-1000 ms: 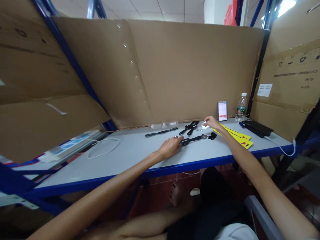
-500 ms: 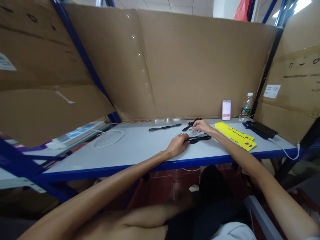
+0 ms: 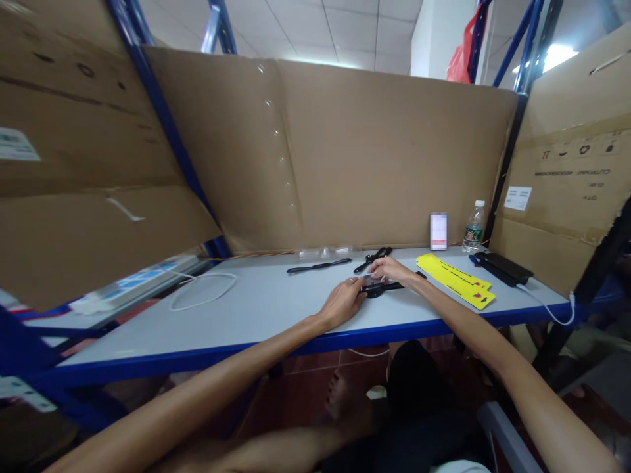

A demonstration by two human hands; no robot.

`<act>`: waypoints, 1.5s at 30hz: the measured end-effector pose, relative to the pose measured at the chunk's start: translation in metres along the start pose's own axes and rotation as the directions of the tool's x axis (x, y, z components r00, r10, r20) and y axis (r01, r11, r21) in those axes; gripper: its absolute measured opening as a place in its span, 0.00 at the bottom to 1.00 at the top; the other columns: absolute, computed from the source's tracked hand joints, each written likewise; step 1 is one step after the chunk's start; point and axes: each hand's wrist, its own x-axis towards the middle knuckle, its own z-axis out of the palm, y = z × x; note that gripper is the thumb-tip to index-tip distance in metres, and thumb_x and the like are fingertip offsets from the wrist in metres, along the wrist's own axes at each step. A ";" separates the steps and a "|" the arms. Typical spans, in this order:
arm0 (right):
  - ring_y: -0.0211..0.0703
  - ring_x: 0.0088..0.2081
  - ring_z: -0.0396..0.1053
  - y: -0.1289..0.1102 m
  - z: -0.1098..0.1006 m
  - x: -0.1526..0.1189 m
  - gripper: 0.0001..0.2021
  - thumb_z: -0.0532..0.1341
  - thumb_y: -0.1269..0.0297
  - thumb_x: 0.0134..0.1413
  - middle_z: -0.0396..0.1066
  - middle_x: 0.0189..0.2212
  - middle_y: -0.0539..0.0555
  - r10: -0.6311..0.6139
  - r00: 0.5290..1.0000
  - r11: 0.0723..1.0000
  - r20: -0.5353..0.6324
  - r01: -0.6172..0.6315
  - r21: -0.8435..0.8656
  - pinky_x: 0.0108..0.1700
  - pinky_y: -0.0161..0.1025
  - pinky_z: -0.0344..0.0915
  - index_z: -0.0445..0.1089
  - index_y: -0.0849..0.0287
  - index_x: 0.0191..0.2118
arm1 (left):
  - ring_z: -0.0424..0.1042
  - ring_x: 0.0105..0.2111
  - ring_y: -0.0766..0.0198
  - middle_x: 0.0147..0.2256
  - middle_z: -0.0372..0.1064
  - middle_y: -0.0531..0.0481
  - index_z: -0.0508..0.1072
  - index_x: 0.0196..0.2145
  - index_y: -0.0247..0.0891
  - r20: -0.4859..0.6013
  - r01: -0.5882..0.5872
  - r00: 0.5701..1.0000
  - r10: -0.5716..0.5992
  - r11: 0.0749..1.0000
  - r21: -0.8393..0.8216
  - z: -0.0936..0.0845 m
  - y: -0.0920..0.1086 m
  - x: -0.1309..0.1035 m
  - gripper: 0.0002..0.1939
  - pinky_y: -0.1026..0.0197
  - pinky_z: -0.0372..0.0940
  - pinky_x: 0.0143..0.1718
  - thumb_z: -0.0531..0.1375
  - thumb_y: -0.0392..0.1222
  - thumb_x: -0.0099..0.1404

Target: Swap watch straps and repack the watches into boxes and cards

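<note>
My left hand (image 3: 345, 301) is closed round the left end of a long black tool (image 3: 382, 288) with a rounded middle, which lies on the table; its exact kind is unclear. Over it, my right hand (image 3: 391, 269) has its fingers pinched together near my left fingertips. A small pale, see-through piece (image 3: 371, 278) shows at the right fingertips, too small to name. Just behind the right hand rest more black tools (image 3: 373, 259), partly crossing one another. Farther left lies a thin black strip-like piece (image 3: 319, 266).
Yellow printed cards (image 3: 453, 279) lie right of my hands. Behind them stand a phone (image 3: 438, 231) and a water bottle (image 3: 474, 226). A black power bank (image 3: 505, 268) with a white cable sits at right. Clear plastic pieces (image 3: 325, 252) lie along the cardboard wall (image 3: 374, 151). A white cable (image 3: 204, 276) loops at left.
My right hand has moved in toward my left hand, bringing its fingertips and the small pale piece to the black tool. The head view has tilted up slightly.
</note>
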 end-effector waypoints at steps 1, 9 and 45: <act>0.37 0.30 0.69 0.000 0.000 -0.001 0.06 0.66 0.75 0.44 0.74 0.25 0.48 0.001 1.000 1.000 0.001 -0.001 0.002 0.29 0.31 0.61 0.75 0.59 0.31 | 0.74 0.44 0.53 0.46 0.73 0.42 0.69 0.47 0.40 0.002 0.011 1.000 -0.011 1.000 0.029 -0.001 0.001 -0.001 0.07 0.56 0.64 0.44 0.54 0.38 0.72; 0.35 0.25 0.65 0.000 0.004 -0.004 0.05 0.66 0.75 0.42 0.71 0.22 0.47 0.078 0.996 0.995 0.043 -0.076 -0.058 0.28 0.31 0.61 0.75 0.59 0.28 | 0.76 0.42 0.52 0.43 0.76 0.42 0.66 0.48 0.40 0.066 0.132 0.989 -0.136 0.989 0.065 -0.004 0.002 -0.005 0.08 0.56 0.63 0.39 0.52 0.42 0.74; 0.42 0.35 0.69 -0.011 -0.010 -0.018 0.17 0.75 0.61 0.37 0.77 0.33 0.50 -0.082 0.931 0.869 0.355 0.241 -0.431 0.37 0.34 0.60 0.81 0.58 0.38 | 0.74 0.44 0.53 0.41 0.75 0.46 0.68 0.53 0.43 0.051 0.113 0.993 -0.107 0.983 -0.146 -0.007 -0.005 -0.008 0.15 0.55 0.66 0.44 0.54 0.36 0.70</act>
